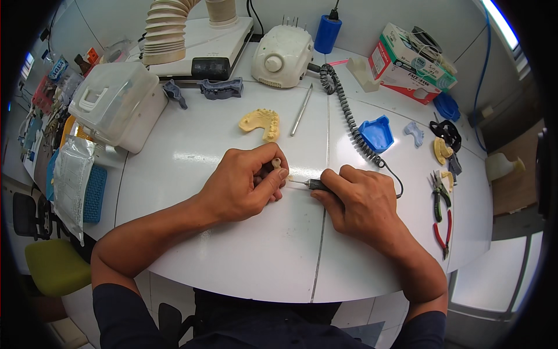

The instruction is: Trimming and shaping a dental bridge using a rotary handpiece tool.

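Holds a small cream piece [276, 164], tooth-like in shape, in the left hand [241, 183], with the grip closed on it between thumb and forefinger, just above the white bench [244, 256]. Grasps a dark handpiece [319, 185] in the right hand [366, 200], with the grip wrapped around its body and the thin metal tip [297, 182] aimed leftward at the left fingertips. Too small to tell whether tip and piece touch.

Beyond the left hand, a yellow dental cast [270, 119] with a row of teeth; to its right, a slim metal instrument [301, 110], lying at a slant. Farther back, a cream control unit [283, 57] with a round knob, and a coiled grey cord [350, 119] running from its side toward the right hand. Beside the cord, a blue tray [376, 134].

At the right side of the bench, pliers with green-and-black handles [438, 200] near a red-handled tool [443, 234], and a second, smaller yellow cast [442, 151] above them. At the left, a lidded plastic box [116, 96]; between it and the control unit, a grey mould [221, 88].
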A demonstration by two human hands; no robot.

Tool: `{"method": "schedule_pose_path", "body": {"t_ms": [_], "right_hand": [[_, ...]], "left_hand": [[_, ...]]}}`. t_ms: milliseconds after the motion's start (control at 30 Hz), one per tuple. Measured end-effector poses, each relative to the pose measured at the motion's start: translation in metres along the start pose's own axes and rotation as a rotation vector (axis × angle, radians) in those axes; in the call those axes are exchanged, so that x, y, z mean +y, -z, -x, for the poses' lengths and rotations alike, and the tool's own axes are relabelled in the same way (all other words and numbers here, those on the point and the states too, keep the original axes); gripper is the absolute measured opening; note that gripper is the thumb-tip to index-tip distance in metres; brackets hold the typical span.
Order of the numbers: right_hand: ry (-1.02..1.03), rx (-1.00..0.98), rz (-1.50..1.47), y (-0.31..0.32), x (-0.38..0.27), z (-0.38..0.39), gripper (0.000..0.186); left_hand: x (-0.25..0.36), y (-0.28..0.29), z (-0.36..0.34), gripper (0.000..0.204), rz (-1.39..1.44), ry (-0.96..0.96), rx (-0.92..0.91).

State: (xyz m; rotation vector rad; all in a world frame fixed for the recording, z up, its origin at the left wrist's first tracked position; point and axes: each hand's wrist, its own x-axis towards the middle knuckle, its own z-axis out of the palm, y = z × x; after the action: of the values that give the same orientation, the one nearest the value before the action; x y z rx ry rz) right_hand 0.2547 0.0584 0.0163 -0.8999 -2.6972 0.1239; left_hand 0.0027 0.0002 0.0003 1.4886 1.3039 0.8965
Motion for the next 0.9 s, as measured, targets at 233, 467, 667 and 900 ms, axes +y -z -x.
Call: {"method": "schedule_pose_path", "body": {"t_ms": [233,467,667,900], "right_hand": [[-0.057,0.012,-0.036,-0.001,0.001,0.0,0.025],[-0.111,0.023,-0.086,-0.002,0.005,-0.001,0.026],[-0.188,0.084,-0.239,-0.002,0.017,-0.002,0.026],[-0.184,0.085,-0.248,-0.001,0.02,0.0,0.028]], "left_hand": [[-0.003,0.0,0.001,0.013,0.046,-0.013,0.013],[-0.007,0.003,0.0,0.011,0.089,0.022,0.009],[-0.019,0.001,-0.002,0.022,-0.046,-0.212,0.098],[-0.014,0.0,-0.003,0.027,-0.246,-0.354,0.221]]}}
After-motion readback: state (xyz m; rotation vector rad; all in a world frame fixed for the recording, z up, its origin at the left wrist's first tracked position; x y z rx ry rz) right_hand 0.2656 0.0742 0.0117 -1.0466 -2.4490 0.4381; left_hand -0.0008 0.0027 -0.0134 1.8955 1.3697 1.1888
